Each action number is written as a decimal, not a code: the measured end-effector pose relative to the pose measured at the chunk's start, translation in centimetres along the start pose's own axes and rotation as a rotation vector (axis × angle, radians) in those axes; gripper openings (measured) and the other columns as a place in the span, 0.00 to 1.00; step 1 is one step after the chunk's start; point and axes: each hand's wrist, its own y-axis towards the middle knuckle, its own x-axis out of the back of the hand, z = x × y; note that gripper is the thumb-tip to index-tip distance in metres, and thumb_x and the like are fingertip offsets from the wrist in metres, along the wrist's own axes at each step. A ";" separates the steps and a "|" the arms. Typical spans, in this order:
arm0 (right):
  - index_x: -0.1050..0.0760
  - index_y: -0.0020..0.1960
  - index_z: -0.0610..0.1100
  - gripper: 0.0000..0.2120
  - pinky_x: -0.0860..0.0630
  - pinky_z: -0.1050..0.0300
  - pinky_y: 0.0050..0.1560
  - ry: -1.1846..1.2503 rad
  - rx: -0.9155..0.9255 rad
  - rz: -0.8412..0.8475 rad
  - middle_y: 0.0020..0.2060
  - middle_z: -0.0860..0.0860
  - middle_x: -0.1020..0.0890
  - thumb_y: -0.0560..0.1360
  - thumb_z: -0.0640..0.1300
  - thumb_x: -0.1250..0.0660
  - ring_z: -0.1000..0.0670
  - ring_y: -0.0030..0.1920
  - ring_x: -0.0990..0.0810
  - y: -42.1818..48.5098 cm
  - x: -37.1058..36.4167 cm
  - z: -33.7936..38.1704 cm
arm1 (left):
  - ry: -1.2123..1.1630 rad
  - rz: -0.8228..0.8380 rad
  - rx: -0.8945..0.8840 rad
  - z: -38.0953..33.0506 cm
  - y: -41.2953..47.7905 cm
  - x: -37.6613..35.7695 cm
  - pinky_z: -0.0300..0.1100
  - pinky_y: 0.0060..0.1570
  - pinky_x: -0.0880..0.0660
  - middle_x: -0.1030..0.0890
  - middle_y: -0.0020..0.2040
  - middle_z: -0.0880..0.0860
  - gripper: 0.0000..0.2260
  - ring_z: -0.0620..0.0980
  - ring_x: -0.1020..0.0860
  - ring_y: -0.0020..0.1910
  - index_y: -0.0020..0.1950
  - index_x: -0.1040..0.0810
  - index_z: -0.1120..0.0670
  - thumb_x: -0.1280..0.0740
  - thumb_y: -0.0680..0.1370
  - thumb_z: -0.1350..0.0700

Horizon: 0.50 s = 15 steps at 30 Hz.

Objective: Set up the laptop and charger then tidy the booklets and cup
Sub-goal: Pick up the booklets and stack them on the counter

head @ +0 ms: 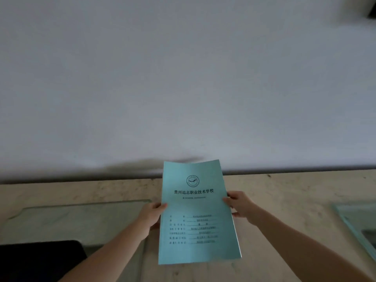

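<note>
A stack of teal booklets with a round emblem and printed lines on the top cover is held above the wooden table, its upper end lifted against the pale wall. My left hand grips the stack's left edge. At the right edge, my right hand holds it with the thumb on the cover. A black object, possibly the laptop, lies at the lower left, cut off by the frame. No cup or charger is in view.
Two glass sheets lie on the table, one at the left and one at the right edge. A plain pale wall rises right behind the table's far edge.
</note>
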 end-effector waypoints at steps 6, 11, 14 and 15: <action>0.20 0.52 0.37 0.09 0.25 0.64 0.28 -0.060 0.003 -0.016 0.34 0.49 0.23 0.78 0.39 0.37 0.54 0.33 0.24 3.7 -0.9 -0.3 | 0.028 -0.159 -0.022 0.6 2.6 -0.3 0.44 0.42 0.24 0.17 0.47 0.57 0.11 0.55 0.19 0.45 0.54 0.20 0.61 0.36 0.79 0.55; 0.19 0.39 0.44 0.09 0.25 0.58 0.35 -0.038 0.015 -0.097 0.34 0.47 0.21 0.76 0.41 0.34 0.50 0.35 0.25 4.1 -1.8 -1.8 | -0.003 -0.261 -0.069 1.1 1.6 -1.1 0.49 0.45 0.22 0.17 0.44 0.58 0.09 0.57 0.18 0.43 0.50 0.20 0.61 0.36 0.78 0.56; 0.18 0.39 0.43 0.09 0.22 0.56 0.37 -0.042 0.011 -0.113 0.37 0.47 0.18 0.76 0.41 0.34 0.49 0.38 0.22 3.8 -2.0 -1.9 | -0.044 -0.259 -0.045 1.0 0.8 -1.3 0.52 0.46 0.22 0.17 0.45 0.60 0.08 0.59 0.19 0.44 0.52 0.21 0.61 0.38 0.78 0.61; 0.18 0.41 0.41 0.09 0.22 0.54 0.40 -0.051 0.018 -0.116 0.38 0.45 0.17 0.76 0.41 0.34 0.49 0.38 0.22 3.6 -2.1 -1.9 | -0.047 -0.254 -0.039 1.1 0.5 -1.4 0.53 0.47 0.22 0.17 0.46 0.62 0.09 0.60 0.19 0.44 0.52 0.21 0.61 0.39 0.77 0.63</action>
